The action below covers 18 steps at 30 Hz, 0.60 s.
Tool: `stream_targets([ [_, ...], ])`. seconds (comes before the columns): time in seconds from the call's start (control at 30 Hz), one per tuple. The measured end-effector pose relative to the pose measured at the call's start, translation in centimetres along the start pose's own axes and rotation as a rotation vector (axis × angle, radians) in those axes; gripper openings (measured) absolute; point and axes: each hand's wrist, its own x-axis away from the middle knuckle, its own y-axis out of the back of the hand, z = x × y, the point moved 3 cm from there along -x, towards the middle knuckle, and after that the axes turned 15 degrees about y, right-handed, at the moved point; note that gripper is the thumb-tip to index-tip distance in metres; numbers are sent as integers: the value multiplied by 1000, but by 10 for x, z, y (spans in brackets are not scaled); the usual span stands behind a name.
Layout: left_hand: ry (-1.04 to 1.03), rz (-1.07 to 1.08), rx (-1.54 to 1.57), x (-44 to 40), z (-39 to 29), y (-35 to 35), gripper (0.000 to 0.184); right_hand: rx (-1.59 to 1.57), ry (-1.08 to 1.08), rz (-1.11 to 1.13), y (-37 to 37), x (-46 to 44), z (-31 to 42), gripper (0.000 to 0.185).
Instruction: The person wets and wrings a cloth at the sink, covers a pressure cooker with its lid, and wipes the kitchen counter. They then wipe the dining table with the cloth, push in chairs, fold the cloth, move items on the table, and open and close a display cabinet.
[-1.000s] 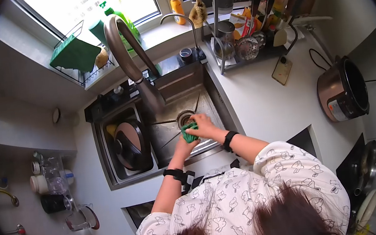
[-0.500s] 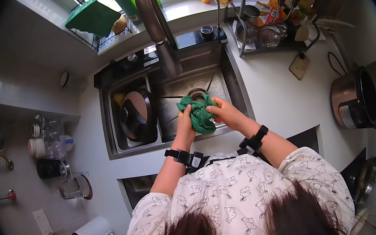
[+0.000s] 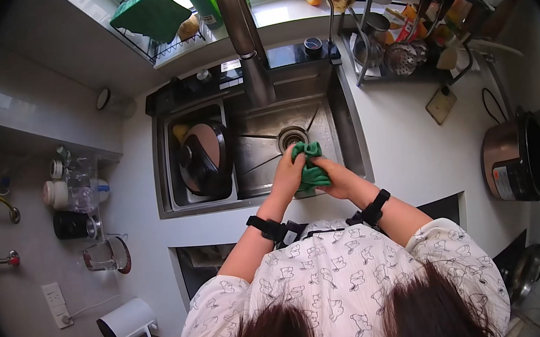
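A crumpled green cloth is bunched between my two hands above the front part of the sink's right basin. My left hand grips its left side, fingers closed around it. On the other side my right hand is closed on the cloth's right edge. Just beyond the cloth lies the round drain. The tall faucet rises at the back of the sink. In the left basin a dark pan or lid leans on its side with something yellow behind it.
A rack with utensils and jars stands at the back right, with a phone in front of it. The rice cooker pot is on the right counter. A white kettle and glass jug stand left.
The cloth has been gathered into a narrower bundle, and my hands have come closer together around it. The drain is now more exposed. The whole view has shifted slightly.
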Motion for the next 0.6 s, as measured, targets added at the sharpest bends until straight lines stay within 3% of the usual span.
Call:
stream_targets([
  [0.03, 2, -5, 1, 3, -5, 6, 26, -16, 23, -32, -1, 1, 3, 27],
  [0.1, -209, -164, -629, 9, -23, 14, 35, 40, 98, 37, 8, -9, 6, 27],
  [0.13, -212, -176, -629, -1, -10, 18, 35, 92, 176, 105, 3, -13, 14, 28],
  [0.2, -141, -193, -358, -26, 28, 32, 44, 16, 209, 153, -18, -6, 38, 28],
  [0.23, 260, 3, 74, -6, 9, 21, 57, -62, 237, 184, -34, 3, 55, 29],
  [0.27, 263, -10, 78, -2, 2, 24, 57, -88, 243, 205, -45, 7, 69, 30],
  [0.33, 803, 536, 813, 7, 3, 12, 63, -85, 308, 221, -50, 1, 81, 29],
  [0.37, 670, 637, 963, 7, -5, 8, 58, -85, 304, 229, -46, -6, 84, 29],
  [0.4, 668, 630, 965, 2, -8, 6, 58, 511, 490, 242, -37, -14, 89, 33],
  [0.43, 496, 558, 957, -7, -15, 7, 55, 1113, 657, 241, -30, -19, 92, 38],
  [0.47, 325, 485, 946, -14, -22, 9, 52, 1113, 654, 248, -26, -22, 88, 38],
  [0.53, 256, 408, 949, -23, -27, 9, 41, 1323, 951, 97, -16, -24, 84, 48],
  [0.57, 131, 342, 601, -26, -28, 9, 39, 1155, 818, 68, 8, -41, 60, 53],
  [0.6, 31, 332, 299, -31, -26, 8, 39, 1152, 817, 76, 5, -43, 65, 53],
])
